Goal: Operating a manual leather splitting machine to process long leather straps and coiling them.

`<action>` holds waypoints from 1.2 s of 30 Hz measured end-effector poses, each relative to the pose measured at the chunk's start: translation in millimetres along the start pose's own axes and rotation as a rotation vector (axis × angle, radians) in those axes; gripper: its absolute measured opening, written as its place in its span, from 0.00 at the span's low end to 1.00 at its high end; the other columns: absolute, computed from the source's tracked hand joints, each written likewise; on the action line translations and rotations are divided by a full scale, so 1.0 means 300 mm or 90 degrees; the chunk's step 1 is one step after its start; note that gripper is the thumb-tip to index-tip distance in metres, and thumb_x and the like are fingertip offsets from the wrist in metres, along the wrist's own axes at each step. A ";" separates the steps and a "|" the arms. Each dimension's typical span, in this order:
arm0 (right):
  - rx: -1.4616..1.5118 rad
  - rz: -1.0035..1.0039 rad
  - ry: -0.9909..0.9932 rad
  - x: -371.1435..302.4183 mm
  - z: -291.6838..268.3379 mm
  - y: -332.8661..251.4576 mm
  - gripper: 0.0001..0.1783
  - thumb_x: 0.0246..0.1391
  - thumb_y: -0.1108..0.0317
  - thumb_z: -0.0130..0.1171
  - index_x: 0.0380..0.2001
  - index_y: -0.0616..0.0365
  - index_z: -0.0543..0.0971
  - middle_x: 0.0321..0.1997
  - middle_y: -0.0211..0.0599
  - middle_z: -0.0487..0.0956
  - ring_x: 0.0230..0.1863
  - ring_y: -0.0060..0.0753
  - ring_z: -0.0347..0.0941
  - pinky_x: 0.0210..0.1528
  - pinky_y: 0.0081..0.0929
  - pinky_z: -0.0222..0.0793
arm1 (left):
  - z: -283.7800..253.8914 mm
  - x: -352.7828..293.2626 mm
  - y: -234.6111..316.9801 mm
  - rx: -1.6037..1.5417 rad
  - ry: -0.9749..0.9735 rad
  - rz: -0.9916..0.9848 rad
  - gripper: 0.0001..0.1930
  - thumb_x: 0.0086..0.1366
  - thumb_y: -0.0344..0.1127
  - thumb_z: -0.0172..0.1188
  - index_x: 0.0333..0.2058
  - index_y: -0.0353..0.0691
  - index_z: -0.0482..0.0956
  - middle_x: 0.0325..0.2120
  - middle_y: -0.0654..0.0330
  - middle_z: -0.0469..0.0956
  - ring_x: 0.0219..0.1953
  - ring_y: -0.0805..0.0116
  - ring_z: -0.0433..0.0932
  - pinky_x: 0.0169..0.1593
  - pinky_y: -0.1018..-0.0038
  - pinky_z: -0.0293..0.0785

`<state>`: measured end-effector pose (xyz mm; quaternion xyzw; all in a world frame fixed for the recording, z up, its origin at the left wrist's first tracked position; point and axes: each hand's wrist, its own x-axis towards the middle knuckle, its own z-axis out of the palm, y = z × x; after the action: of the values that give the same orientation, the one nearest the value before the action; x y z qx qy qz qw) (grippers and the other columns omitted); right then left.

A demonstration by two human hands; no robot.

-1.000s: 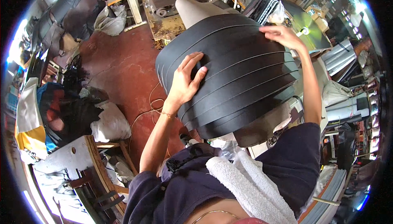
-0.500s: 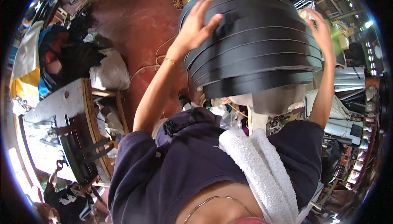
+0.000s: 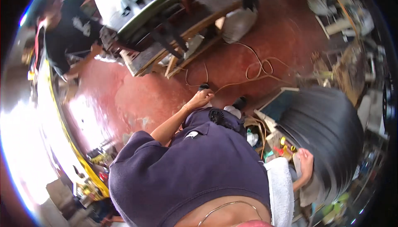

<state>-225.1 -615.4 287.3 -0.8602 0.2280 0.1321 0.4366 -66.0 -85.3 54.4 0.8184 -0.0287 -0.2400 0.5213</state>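
My left hand (image 3: pixel 201 98) hangs in front of my left hip, over the red floor. Its fingers are curled in, and nothing shows in them. On my right side, my right hand (image 3: pixel 305 159) is low beside the near end of a large stack of curved black strips (image 3: pixel 325 123). The right fingers look bent together, and whatever they may hold is hidden. The broad black strips overlap in an arched bundle, slightly smeared by motion. Between my body and that bundle lie small items, among them a yellow-and-black object (image 3: pixel 287 144). A white towel (image 3: pixel 280 185) hangs over my right shoulder.
A wooden workbench (image 3: pixel 199 25) with dark straps stands ahead to the left. Another person in a dark shirt (image 3: pixel 74 32) is at its far left. A pale cable (image 3: pixel 261 75) loops across the red floor (image 3: pixel 141 98). Scrap and wood pieces (image 3: pixel 348 67) crowd the right.
I have turned left, so the black strips now lie at my right. My left hand has left them, dropped to my side and curled. My right hand has lowered; its pale lump no longer shows.
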 end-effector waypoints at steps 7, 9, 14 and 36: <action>-0.221 -0.128 -0.311 0.430 0.699 -0.436 0.17 0.54 0.63 0.60 0.43 0.64 0.77 0.33 0.42 0.80 0.35 0.28 0.76 0.40 0.27 0.72 | -0.481 0.013 -0.226 -0.028 0.564 -0.067 0.15 0.57 0.34 0.60 0.42 0.33 0.76 0.33 0.45 0.78 0.38 0.45 0.78 0.41 0.60 0.74; -0.009 -0.264 -0.440 0.638 1.133 -0.608 0.20 0.54 0.62 0.62 0.47 0.63 0.76 0.44 0.43 0.80 0.45 0.32 0.77 0.48 0.28 0.71 | -0.613 0.079 -0.167 -0.020 0.714 0.026 0.18 0.57 0.35 0.60 0.45 0.31 0.74 0.38 0.43 0.77 0.42 0.44 0.77 0.46 0.62 0.73; 0.038 -0.501 -0.190 0.978 1.813 -1.059 0.34 0.51 0.56 0.65 0.56 0.64 0.68 0.58 0.53 0.71 0.59 0.46 0.67 0.59 0.35 0.63 | -0.709 0.432 -0.186 -0.286 0.757 0.002 0.16 0.56 0.38 0.64 0.38 0.32 0.74 0.35 0.45 0.78 0.40 0.52 0.78 0.43 0.63 0.72; 0.142 -0.341 -0.303 0.748 1.833 -0.795 0.20 0.53 0.56 0.63 0.24 0.61 0.70 0.18 0.25 0.68 0.24 0.15 0.66 0.24 0.22 0.58 | -0.220 0.090 -0.278 -0.258 0.492 -0.128 0.16 0.53 0.42 0.65 0.25 0.34 0.71 0.18 0.60 0.72 0.23 0.72 0.71 0.28 0.69 0.67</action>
<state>73.8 -108.5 35.1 -0.7818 -0.1000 0.1837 0.5875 -31.2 -0.1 -5.1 0.7283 0.2954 0.0328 0.6174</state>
